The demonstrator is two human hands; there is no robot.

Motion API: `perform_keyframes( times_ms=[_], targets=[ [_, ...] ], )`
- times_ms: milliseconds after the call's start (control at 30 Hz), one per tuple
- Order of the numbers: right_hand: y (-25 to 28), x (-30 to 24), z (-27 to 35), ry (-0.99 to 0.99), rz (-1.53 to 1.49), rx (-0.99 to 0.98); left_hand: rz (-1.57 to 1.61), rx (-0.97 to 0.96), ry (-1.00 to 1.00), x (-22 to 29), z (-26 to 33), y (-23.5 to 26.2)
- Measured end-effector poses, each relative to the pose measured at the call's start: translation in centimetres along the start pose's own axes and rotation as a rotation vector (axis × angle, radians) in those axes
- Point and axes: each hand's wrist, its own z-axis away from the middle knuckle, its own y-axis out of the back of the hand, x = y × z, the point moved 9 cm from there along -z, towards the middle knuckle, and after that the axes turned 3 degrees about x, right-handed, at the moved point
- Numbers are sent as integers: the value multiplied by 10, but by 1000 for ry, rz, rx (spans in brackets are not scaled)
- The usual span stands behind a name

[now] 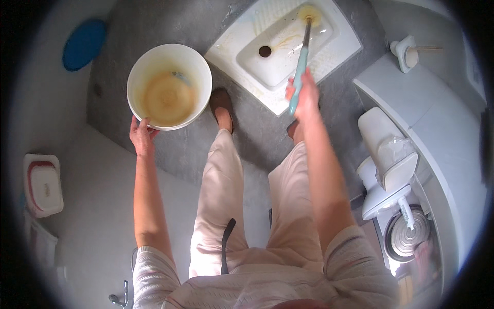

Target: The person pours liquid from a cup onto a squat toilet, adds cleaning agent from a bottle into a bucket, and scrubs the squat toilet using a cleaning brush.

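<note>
My left hand point(143, 136) grips the near rim of a white bucket point(153, 64), its fingers curled at the edge. Shallow yellowish-brown liquid covers the bucket's bottom, and a small bluish patch shows on its inner wall. In my right hand point(307, 95) is a toilet brush point(302, 59) with a teal handle and a metal shaft. Its far end meets a yellowish round patch at the far right of the white squat toilet point(229, 64); the bristles are hard to make out. The toilet has yellow-brown streaks around its dark drain hole point(265, 51).
Both my feet stand on grey flooring point(252, 123) between the bucket and the toilet. A blue basin point(85, 45) and a white-and-red basin point(45, 185) are at the left wall. On the right are a pale ledge point(406, 87), a white bin point(381, 131) and a coiled hose point(409, 234).
</note>
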Motion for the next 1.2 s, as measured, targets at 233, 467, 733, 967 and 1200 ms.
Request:
perform_keyframes(
  times_ms=[233, 467, 733, 967, 1200],
  targets=[
    [-14, 93, 39, -120, 298, -27, -106, 54, 7, 6, 17, -5],
    [2, 94, 57, -220, 336, -3, -84, 33, -8, 5, 19, -9],
    [-37, 115, 77, -207, 746, -280, -47, 48, 1, -11, 19, 0],
    [-9, -77, -31, 644, 1739, 125, -14, 112, 28, -18, 16, 18],
    [-8, -156, -62, 762, 1868, 206, -22, 159, -11, -10, 20, 12]
  ],
)
